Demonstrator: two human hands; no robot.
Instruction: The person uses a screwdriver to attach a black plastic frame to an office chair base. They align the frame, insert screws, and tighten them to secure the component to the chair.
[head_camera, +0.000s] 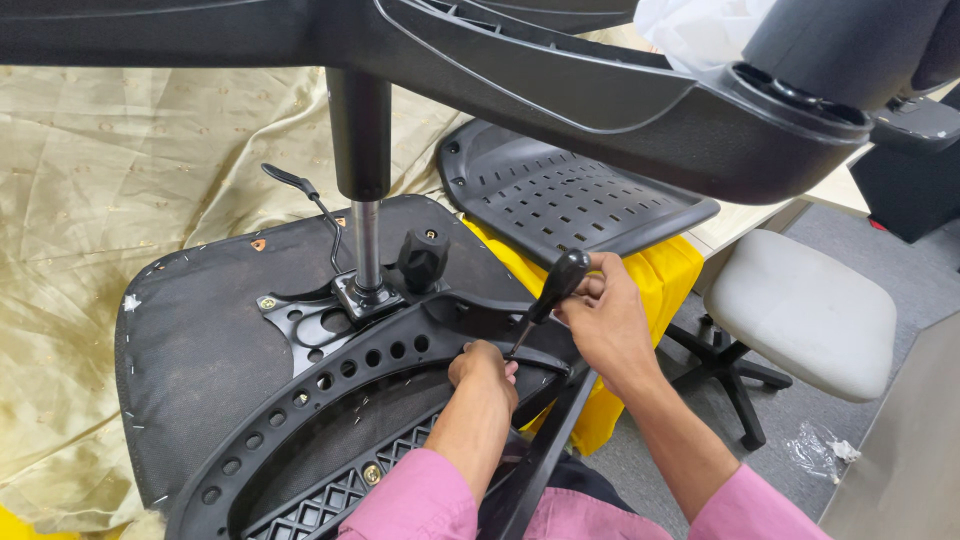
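An upturned office chair lies in front of me, its black seat underside (200, 320) facing up with the gas-lift column (362, 160) rising from the metal mechanism plate (320, 310). My right hand (605, 320) grips the black handle of a screwdriver (553, 290), whose tip points down at the black perforated armrest bracket (380, 355). My left hand (485, 370) rests on that bracket just beside the screwdriver tip, fingers curled over the spot. Both sleeves are pink.
The chair's star base (600, 90) spreads overhead. A black perforated backrest panel (560, 195) lies on yellow cloth (660, 270). Gold fabric (120, 180) covers the surface at left. A grey stool (800, 310) stands at right on the grey floor.
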